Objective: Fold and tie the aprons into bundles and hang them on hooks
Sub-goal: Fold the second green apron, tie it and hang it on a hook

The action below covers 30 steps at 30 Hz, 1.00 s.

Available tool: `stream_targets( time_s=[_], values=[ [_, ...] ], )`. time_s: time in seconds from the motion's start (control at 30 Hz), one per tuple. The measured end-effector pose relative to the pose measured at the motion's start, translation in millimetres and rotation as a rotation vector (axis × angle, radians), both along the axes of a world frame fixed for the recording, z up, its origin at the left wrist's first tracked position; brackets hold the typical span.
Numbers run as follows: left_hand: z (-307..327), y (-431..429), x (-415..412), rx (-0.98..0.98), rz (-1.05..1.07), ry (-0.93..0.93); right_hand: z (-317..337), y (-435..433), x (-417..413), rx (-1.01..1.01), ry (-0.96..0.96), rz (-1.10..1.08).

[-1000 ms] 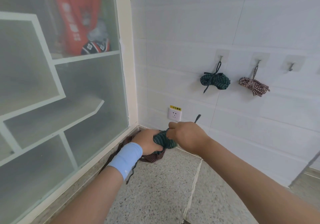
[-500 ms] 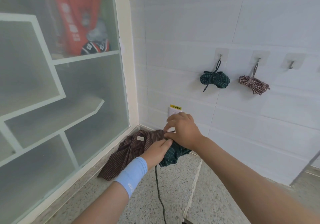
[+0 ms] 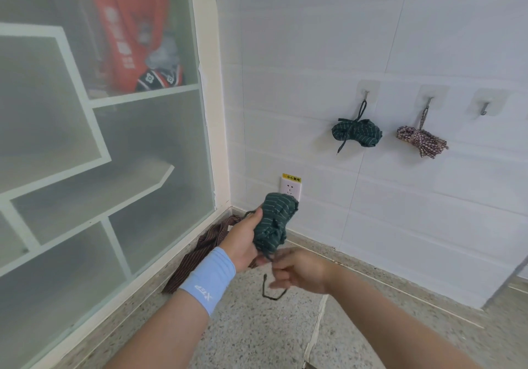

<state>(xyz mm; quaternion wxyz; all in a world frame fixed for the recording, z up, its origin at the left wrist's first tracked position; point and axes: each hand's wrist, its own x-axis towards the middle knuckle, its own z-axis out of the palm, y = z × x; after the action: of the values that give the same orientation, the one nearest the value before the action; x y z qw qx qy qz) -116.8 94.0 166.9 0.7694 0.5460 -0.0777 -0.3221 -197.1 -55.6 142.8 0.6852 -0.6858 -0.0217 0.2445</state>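
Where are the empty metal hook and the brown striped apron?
empty metal hook (image 3: 484,110), head view, on its bare metal shank.
brown striped apron (image 3: 211,237), head view, on its bunched upper folds.

You see soft, even daylight without hard shadows; the right hand (image 3: 300,271) is motion-blurred, and straight lines bend at the edges.

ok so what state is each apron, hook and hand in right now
green striped bundle, rolled up, gripped in the left hand
tie string, loose end dangling, pinched by the right hand
hung green bundle, tied, on the left hook
checked bundle, tied, on the middle hook
right hook, bare
brown striped apron, not folded, lying beside the glass cabinet
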Motion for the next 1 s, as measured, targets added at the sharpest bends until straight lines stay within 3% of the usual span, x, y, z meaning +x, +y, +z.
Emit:
stream_targets(
  time_s=[0.13,0.27,0.33,0.43,0.53,0.63,0.83,1.0],
  values=[
    [4,19,1,0.216,-0.211,-0.218,14,-31,8,-0.338,-0.016,0.087],
    [3,14,-12,0.656,-0.426,-0.655,34,-49,20,-0.553,0.099,0.042],
    [-4,6,-18,0.838,-0.412,-0.877,44,-50,28,-0.635,0.117,0.01],
    [-12,-2,-29,0.91,-0.185,-1.031,56,-44,41,-1.054,-0.149,0.021],
    [-23,-6,-29,1.151,-0.113,-1.168,60,-31,45,-1.377,-0.374,-0.03],
    [-28,-11,-28,1.291,-0.04,-1.134,59,-13,41,-1.534,-0.545,0.01],
    [-28,-6,-10,1.124,0.18,-0.784,52,12,26,-1.463,-0.718,0.079],
    [-29,-2,-5,0.986,0.385,-0.672,46,18,18,-1.366,-0.793,0.016]
  ],
)
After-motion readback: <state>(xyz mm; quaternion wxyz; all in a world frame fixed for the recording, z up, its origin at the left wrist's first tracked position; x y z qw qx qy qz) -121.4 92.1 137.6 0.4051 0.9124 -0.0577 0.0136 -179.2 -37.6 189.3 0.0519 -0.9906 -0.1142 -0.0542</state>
